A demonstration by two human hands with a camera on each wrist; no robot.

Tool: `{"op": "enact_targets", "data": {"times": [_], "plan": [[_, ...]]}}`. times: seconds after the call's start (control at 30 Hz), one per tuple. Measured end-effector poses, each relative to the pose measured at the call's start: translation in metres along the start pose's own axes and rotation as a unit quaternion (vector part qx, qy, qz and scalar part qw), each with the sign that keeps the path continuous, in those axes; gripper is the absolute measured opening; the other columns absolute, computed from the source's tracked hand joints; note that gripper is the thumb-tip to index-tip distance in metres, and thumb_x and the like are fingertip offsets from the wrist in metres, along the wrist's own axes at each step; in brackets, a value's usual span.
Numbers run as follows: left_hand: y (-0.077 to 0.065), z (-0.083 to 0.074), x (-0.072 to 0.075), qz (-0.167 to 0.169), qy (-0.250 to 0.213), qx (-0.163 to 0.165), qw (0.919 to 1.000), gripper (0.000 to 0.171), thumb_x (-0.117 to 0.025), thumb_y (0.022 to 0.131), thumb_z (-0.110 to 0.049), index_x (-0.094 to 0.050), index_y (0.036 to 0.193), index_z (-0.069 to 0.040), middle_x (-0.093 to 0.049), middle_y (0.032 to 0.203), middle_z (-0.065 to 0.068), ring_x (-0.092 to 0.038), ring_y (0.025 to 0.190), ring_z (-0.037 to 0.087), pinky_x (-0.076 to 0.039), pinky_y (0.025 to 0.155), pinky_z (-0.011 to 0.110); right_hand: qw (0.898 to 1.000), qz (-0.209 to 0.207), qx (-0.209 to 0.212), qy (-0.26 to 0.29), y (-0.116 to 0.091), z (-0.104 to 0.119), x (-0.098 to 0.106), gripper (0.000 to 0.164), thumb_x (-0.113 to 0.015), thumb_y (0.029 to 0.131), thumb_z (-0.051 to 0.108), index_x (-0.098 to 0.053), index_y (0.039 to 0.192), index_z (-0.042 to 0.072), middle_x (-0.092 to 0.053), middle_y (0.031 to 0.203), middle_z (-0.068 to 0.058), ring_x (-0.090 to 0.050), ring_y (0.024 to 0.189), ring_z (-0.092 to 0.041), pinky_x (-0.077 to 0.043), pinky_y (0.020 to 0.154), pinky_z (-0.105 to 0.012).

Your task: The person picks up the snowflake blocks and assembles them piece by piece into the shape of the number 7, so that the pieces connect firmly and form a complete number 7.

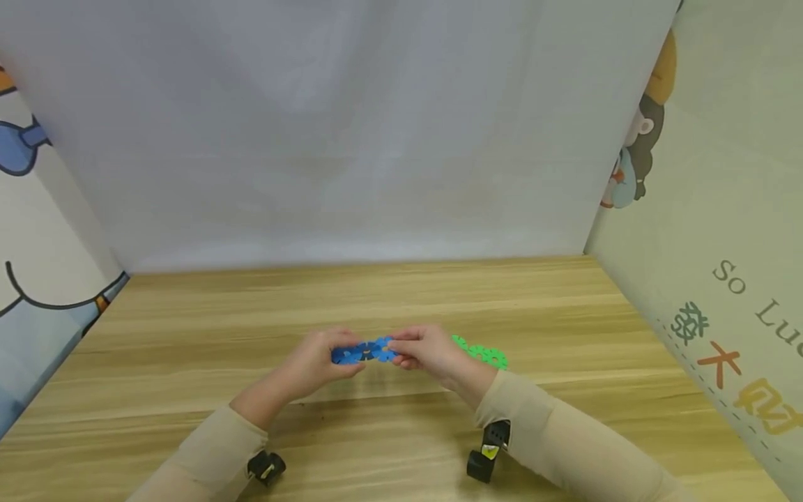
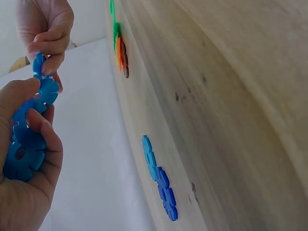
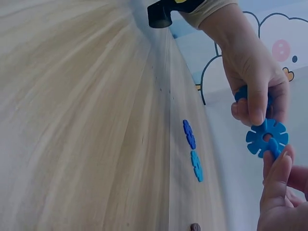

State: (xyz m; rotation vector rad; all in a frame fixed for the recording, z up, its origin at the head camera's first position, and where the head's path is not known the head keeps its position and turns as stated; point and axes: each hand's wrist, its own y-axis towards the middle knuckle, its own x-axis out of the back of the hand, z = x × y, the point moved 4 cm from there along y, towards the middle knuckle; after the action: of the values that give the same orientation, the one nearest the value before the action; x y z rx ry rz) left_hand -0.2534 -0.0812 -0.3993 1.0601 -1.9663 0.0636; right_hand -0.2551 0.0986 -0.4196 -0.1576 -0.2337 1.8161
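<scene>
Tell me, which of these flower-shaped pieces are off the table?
The linked blue chain, held by the left hand and right hand; the green pieces, light-blue pieces and dark-blue pieces lie on the table.

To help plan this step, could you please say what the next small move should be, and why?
Perhaps the right hand should press its disc onto the chain: they meet at the edges, and the left hand grips the chain.
</scene>
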Motion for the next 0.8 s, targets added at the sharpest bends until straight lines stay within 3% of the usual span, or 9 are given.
{"op": "enact_targets", "data": {"times": [0.27, 0.43, 0.7, 0.8], "plan": [[-0.001, 0.003, 0.000, -0.005, 0.007, 0.002, 1.0000, 0.017, -0.073, 0.080, -0.009, -0.069, 0.096, -0.003, -0.065, 0.091, 0.003, -0.057, 0.074, 0.008, -0.050, 0.063, 0.023, 1.000, -0.002, -0.002, 0.004, 0.001, 0.000, -0.004, 0.029, -0.056, 0.091, 0.000, -0.056, 0.118, -0.013, -0.060, 0.072, -0.003, -0.056, 0.059, -0.005, -0.047, 0.055, -0.016], [-0.001, 0.006, 0.003, -0.006, 0.004, 0.026, 0.9996, 0.020, -0.073, 0.080, -0.010, -0.068, 0.098, -0.003, -0.065, 0.092, 0.004, -0.057, 0.073, 0.008, -0.050, 0.062, 0.022, 1.000, 0.006, 0.003, 0.002, 0.003, 0.003, -0.008, 0.031, -0.056, 0.092, 0.002, -0.055, 0.119, -0.013, -0.058, 0.069, -0.002, -0.054, 0.058, -0.004, -0.046, 0.055, -0.016], [0.001, 0.006, 0.011, 0.016, 0.041, 0.023, 0.9987, 0.044, -0.074, 0.081, -0.019, -0.060, 0.119, 0.000, -0.065, 0.106, 0.010, -0.062, 0.089, 0.016, -0.052, 0.076, 0.032, 0.999, 0.036, 0.008, -0.009, 0.009, 0.005, -0.008, 0.034, -0.054, 0.094, 0.004, -0.052, 0.123, -0.012, -0.060, 0.073, -0.002, -0.057, 0.062, -0.005, -0.048, 0.059, -0.018], [0.002, 0.009, 0.016, 0.025, 0.068, 0.039, 0.9966, 0.050, -0.075, 0.080, -0.024, -0.059, 0.122, -0.002, -0.065, 0.106, 0.009, -0.062, 0.091, 0.019, -0.052, 0.078, 0.035, 0.999, 0.052, 0.008, -0.003, 0.012, 0.003, -0.009, 0.035, -0.051, 0.095, 0.003, -0.049, 0.125, -0.013, -0.063, 0.080, -0.005, -0.061, 0.066, -0.007, -0.051, 0.063, -0.018]]}}
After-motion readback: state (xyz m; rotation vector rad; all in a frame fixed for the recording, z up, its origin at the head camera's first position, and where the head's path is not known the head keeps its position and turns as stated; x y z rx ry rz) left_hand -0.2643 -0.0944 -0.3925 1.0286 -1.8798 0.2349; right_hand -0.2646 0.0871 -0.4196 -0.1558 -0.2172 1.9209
